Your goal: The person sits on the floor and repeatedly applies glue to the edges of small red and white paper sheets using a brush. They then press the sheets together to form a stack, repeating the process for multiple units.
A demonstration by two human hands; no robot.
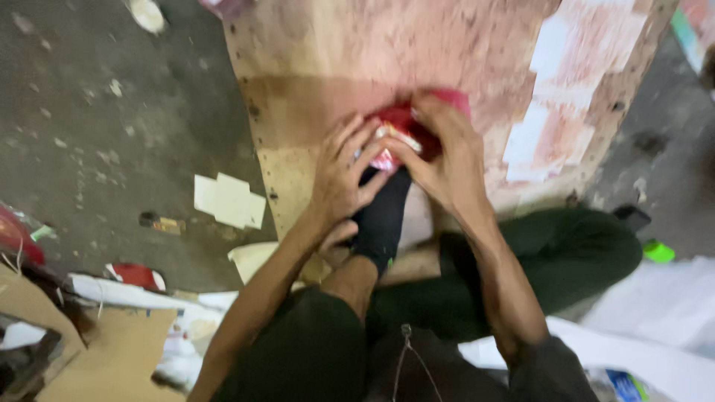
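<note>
Both hands, left point(344, 175) and right point(447, 152), pinch a red wrapper point(402, 126) between their fingertips.

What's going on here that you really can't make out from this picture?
Head view, the only one:
- The red packet: blurred, mostly covered by the left hand and right hand; its kind and contents cannot be told.
- The black sock: the toe end is hidden under the hands.
- The wooden board: cut off at the top edge.
- The pale scraps on the floor: too blurred to identify.
</note>
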